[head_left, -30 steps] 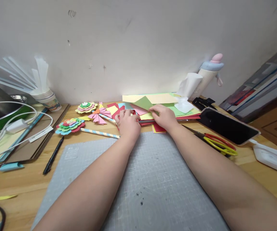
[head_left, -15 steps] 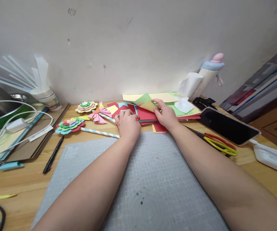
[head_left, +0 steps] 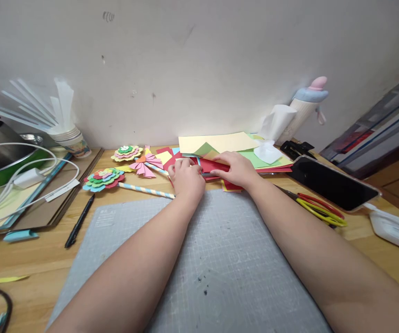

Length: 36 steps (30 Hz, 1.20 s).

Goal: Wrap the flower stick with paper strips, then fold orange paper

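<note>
Tabletop (head_left: pixel 48 263): wood-grained, against a scuffed pale wall (head_left: pixel 192 69).
Left hand (head_left: pixel 189 182): fingers bent over the coloured paper (head_left: pixel 210 166); their tips are hidden, so I cannot tell whether they grip.
Right hand (head_left: pixel 239 170): thumb pointing left, fingers curved over the same pile; grasp unclear.
Pile: partly beneath and between both sets of fingers, thin and red there, a pointed green sheet (head_left: pixel 204 148) just behind.
Cream sheet (head_left: pixel 222 140): long, smooth, at the pile's back.
Cutting mat (head_left: pixel 220 240): grey, finely gridded, on the near side.
Paper flower (head_left: pixel 104 179): layered, scalloped, multicoloured, left of the left hand, with a striped stem (head_left: pixel 147 190).
Scissors (head_left: pixel 321 210): red and yellow loops, right of the right hand.
Phone (head_left: pixel 334 182): dark, glossy, farther right.
</note>
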{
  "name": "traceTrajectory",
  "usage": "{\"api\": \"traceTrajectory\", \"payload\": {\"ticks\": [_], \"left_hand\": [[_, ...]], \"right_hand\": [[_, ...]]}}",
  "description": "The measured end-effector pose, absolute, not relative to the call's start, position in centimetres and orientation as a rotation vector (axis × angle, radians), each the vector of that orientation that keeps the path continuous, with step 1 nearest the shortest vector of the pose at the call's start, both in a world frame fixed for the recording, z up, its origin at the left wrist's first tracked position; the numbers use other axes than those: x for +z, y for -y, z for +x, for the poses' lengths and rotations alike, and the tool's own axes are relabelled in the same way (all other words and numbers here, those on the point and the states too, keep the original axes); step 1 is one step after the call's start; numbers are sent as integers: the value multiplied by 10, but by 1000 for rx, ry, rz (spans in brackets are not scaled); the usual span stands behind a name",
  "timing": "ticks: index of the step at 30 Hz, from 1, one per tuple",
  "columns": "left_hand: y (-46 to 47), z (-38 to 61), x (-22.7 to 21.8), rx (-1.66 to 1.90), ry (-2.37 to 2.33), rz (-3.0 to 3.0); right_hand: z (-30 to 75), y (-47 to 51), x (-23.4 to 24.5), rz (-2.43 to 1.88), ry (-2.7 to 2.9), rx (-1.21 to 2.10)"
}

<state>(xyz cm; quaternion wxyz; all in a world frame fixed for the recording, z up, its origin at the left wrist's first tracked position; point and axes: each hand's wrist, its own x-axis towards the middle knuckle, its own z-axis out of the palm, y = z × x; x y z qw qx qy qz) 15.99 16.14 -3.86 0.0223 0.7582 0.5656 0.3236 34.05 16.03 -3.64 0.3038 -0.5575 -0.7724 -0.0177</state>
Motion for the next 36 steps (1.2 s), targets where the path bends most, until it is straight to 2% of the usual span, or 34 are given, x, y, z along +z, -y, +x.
{"api": "traceTrajectory", "payload": {"ticks": [18, 36], "left_hand": [[-162, 161, -38, 1039, -1769, 2277], [-160, 164, -37, 1049, -1661, 2324]], "right_hand": [[341, -161, -40, -1586, 1847, -117], [340, -155, -32, -1521, 2028, -149]]}}
